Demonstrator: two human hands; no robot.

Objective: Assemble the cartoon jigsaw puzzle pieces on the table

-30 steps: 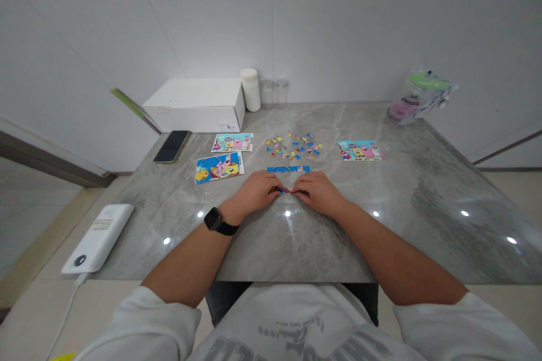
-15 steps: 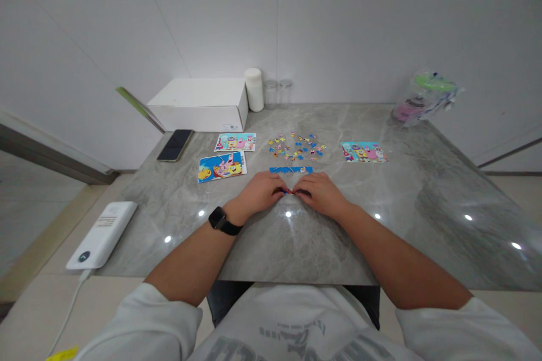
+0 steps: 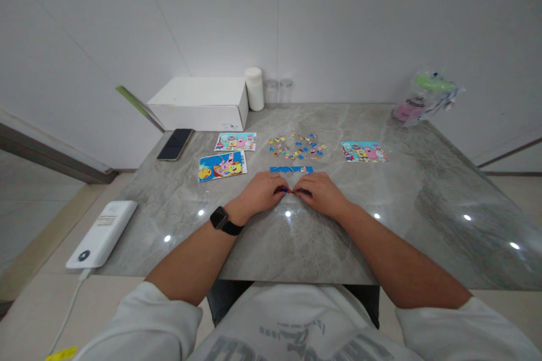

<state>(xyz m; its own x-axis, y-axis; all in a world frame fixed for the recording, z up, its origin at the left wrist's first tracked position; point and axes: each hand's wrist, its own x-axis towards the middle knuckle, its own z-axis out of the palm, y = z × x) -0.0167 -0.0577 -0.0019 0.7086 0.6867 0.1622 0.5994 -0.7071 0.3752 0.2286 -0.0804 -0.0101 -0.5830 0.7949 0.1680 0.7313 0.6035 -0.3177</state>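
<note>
Close together near the middle of the table, my left hand [image 3: 263,189] and my right hand [image 3: 320,192] pinch some small jigsaw puzzle pieces [image 3: 290,191] between their fingertips. Red and blue show on these pieces, but the fingers hide most of them. Just beyond my hands lies a blue strip of joined puzzle pieces [image 3: 291,169], flat on the table. Farther back, several loose puzzle pieces [image 3: 300,149] in yellow, blue and pink are spread out.
Left of my hands are two cartoon picture cards [image 3: 223,167] and a phone [image 3: 175,145]; another card [image 3: 364,152] lies right. Behind stand a white box [image 3: 199,104], a white bottle [image 3: 254,90], two glass jars [image 3: 278,94] and a bagged cup [image 3: 423,100]. A power bank [image 3: 102,234] sits at the left edge.
Both hands stay in nearly the same place, still pinching the pieces. The loose pieces, the blue strip and the cards have not moved.
</note>
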